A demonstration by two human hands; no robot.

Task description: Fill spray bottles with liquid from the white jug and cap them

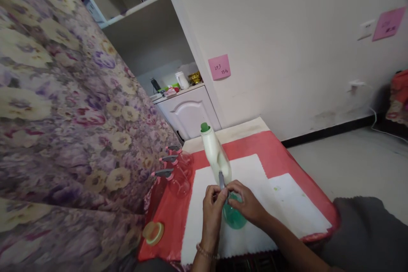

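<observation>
Curtain: flowered point(63, 114), along the whole left side.
Cap: pale, yellowish point(153, 233), on the table's red cover point(174, 238), at the near left corner.
Spray bottles: three point(178, 186), clear with grey and pink tops, in a row on the table's left edge.
Cabinet: white point(193, 110), behind the table, with small items on its ledge.
Left hand: point(213, 202) fingers clamped on the grey spray head point(221, 177); a beaded bracelet point(204, 251) on the wrist.
Jug: pale green, upright point(214, 148), just behind the hands, green at its mouth.
Green bottle: point(235, 219) below the hands, over the white cloth point(196, 225), partly hidden by the right hand.
Right hand: point(242, 201) fingers bent in on the base of the spray head, meeting the left hand there.
Small cloth: white, green-marked point(296, 204), right of the bottle.
Pink note: point(389, 24) far right, on the wall beside a socket point(367, 29).
</observation>
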